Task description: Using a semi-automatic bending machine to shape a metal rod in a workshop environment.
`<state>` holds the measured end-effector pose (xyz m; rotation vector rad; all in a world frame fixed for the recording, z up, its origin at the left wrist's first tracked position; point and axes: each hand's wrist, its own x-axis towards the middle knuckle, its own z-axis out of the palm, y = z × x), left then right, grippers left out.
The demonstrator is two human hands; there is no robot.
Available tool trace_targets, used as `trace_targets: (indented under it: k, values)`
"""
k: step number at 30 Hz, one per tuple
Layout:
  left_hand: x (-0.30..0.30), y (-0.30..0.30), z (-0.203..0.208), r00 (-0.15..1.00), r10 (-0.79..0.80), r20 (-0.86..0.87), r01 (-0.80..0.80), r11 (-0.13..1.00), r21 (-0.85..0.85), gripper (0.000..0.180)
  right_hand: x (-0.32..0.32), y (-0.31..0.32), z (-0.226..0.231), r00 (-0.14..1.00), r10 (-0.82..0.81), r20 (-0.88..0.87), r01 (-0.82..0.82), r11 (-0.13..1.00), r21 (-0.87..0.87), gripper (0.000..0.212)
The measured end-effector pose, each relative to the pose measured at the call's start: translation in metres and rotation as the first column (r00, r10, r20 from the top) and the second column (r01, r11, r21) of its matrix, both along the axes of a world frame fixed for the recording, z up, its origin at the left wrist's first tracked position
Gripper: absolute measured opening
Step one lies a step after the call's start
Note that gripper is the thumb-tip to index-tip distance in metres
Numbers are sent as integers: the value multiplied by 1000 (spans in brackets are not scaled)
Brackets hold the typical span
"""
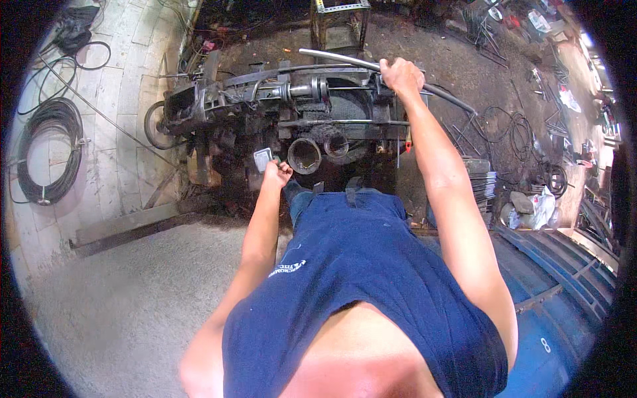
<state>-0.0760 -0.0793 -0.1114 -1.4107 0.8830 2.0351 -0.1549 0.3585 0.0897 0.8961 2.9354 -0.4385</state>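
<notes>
My right hand (403, 76) is closed around a long metal rod (342, 58). The rod lies crosswise over the far right part of a dark, greasy machine (305, 89) and slopes down to the right. Lower and to the left, my left hand (279, 174) is closed at the machine's near side. Right beside its fingers is a light grey, roughly square piece (263, 159); whether the hand grips that piece or a part joined to it, I cannot tell. Two round, cup-like openings (305, 156) face up just right of my left hand.
A black coil of cable (50, 151) hangs at the left on a pale tiled surface. Beyond the machine stands a metal frame stand (340, 26). Bundled rods (481, 179) lie right of my right forearm. Blue metal panels (551, 312) fill the lower right. Loose cables (511, 132) lie on the dark floor.
</notes>
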Motion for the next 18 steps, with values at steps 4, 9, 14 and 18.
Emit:
trace_targets:
  k: [4,9,14,18]
  values:
    - [-1,0,0,1000,-15,5,15,1000,17,27,2,2,1,1000,-24,-6,24,1000,-11,59]
    - [-1,2,0,999,-1,38,2,1000,-14,29,0,-1,6,999,-9,37,11,999,-49,61]
    - [-1,2,-1,1000,4,28,-4,1000,-4,29,2,5,-1,1000,-14,-8,13,999,-31,60]
    - [0,-1,-3,1000,0,20,-1,1000,11,29,0,3,-3,1000,-14,-12,14,1000,-18,60]
